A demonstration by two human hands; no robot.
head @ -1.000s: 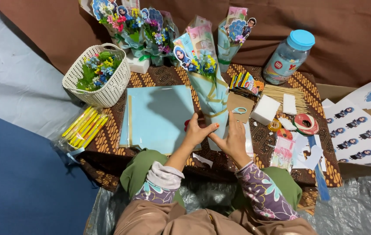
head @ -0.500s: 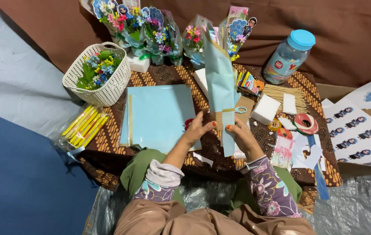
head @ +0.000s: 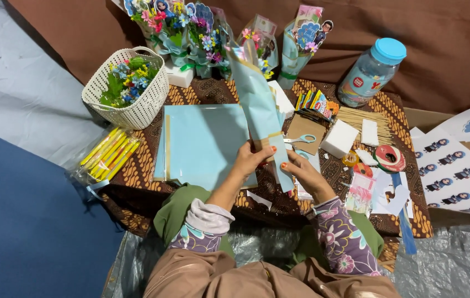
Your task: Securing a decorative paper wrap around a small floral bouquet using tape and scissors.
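Two hands: left hand and right hand both pinch the upright pale-blue paper-wrapped flower bouquet.
Beneath: light-blue paper sheets.

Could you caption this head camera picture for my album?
Both hands, left hand and right hand, hold a blue paper-wrapped bouquet upright.

light: bright, even, from above | shadows: soft, faint | glare: sheen on plastic sheet | focus: sharp | edges: slight wide-angle bending
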